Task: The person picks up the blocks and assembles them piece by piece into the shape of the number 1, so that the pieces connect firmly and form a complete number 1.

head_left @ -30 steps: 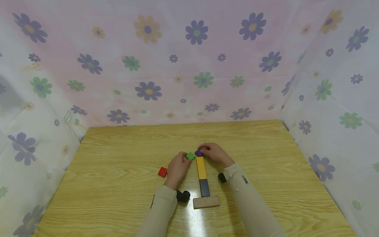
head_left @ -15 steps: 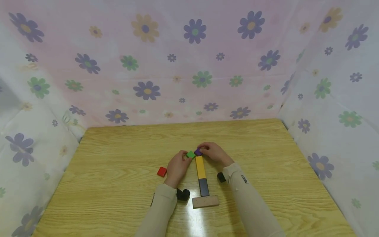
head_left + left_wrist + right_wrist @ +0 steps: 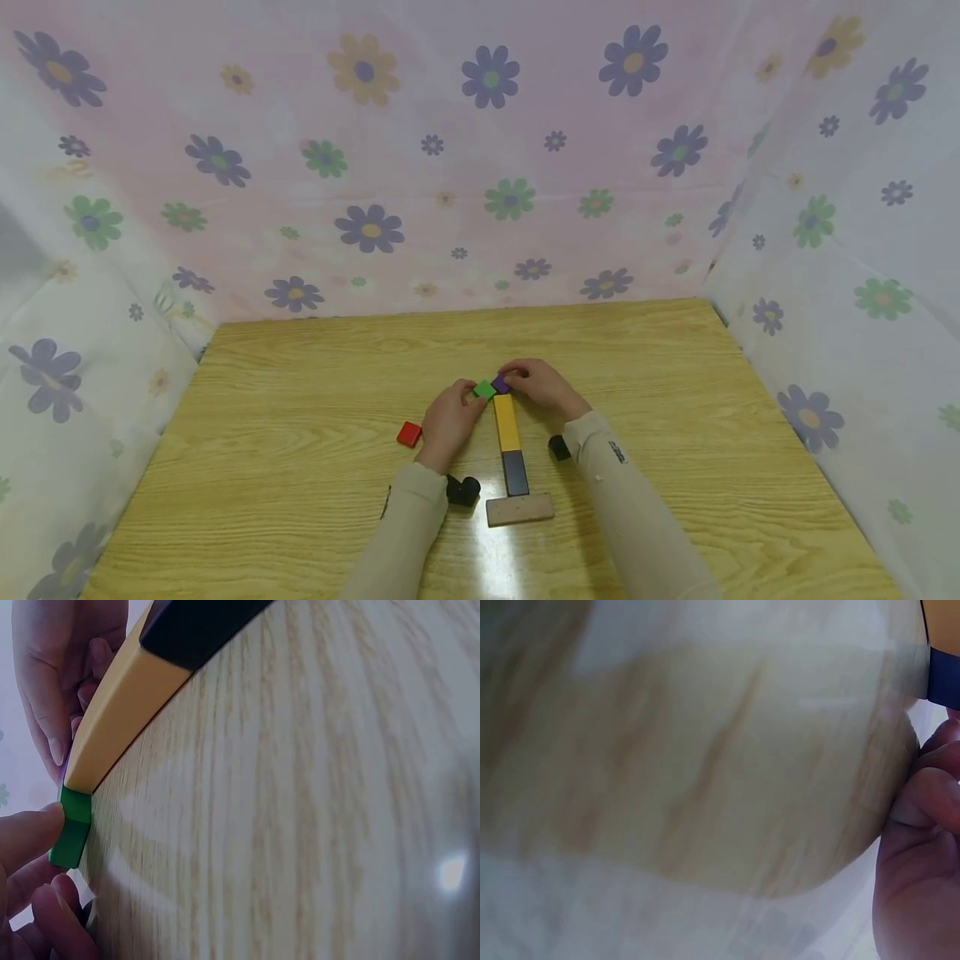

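My left hand (image 3: 450, 421) pinches a small green block (image 3: 484, 390) between thumb and fingers. A small purple block (image 3: 500, 383) is pinched by my right hand (image 3: 543, 389). Both blocks lie side by side, turned cornerwise, at the far end of a long yellow block (image 3: 507, 423). In the left wrist view the green block (image 3: 73, 825) sits against the end of the yellow block (image 3: 124, 712). Behind the yellow one follows a dark block (image 3: 515, 473), then a plain wooden block (image 3: 520, 510) set crosswise. The right wrist view shows only an edge of the purple block (image 3: 945, 679).
A red square block (image 3: 408, 434) lies left of my left hand. Black rounded pieces (image 3: 463, 492) sit beside my left sleeve, and another black piece (image 3: 558, 447) by the right cuff. The wooden table (image 3: 300, 500) meets flowered cloth (image 3: 420, 175) at back and sides.
The green block has shifted slightly right, closing the gap to the purple block, which moved slightly toward the yellow block's end. Both hands keep their pinch. The whole view has drifted slightly.
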### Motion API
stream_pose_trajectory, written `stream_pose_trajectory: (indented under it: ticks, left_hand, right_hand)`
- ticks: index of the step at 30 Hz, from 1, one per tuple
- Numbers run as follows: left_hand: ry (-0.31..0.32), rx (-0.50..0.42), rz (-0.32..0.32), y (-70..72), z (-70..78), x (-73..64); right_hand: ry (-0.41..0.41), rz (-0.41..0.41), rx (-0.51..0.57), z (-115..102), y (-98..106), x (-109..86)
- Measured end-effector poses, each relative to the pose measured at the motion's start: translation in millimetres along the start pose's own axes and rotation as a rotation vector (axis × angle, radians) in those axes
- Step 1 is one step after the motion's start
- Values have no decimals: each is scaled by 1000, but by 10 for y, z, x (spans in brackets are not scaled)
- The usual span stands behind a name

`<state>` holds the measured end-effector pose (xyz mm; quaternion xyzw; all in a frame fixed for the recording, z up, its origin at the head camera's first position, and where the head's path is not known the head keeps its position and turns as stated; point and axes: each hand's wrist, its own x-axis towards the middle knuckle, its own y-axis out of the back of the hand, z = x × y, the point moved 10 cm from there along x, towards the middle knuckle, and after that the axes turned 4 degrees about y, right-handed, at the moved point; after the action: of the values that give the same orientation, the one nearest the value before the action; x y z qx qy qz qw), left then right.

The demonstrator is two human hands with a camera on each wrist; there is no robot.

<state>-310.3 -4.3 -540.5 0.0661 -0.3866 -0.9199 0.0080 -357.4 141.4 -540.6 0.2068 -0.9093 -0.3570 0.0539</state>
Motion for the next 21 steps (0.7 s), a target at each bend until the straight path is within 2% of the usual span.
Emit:
stream_pose_trajectory:
  ticks: [21]
  left_hand:
    - [4,23,-10,-10,5,2]
  right_hand:
    - [-27,-1,9,2,3,-17]
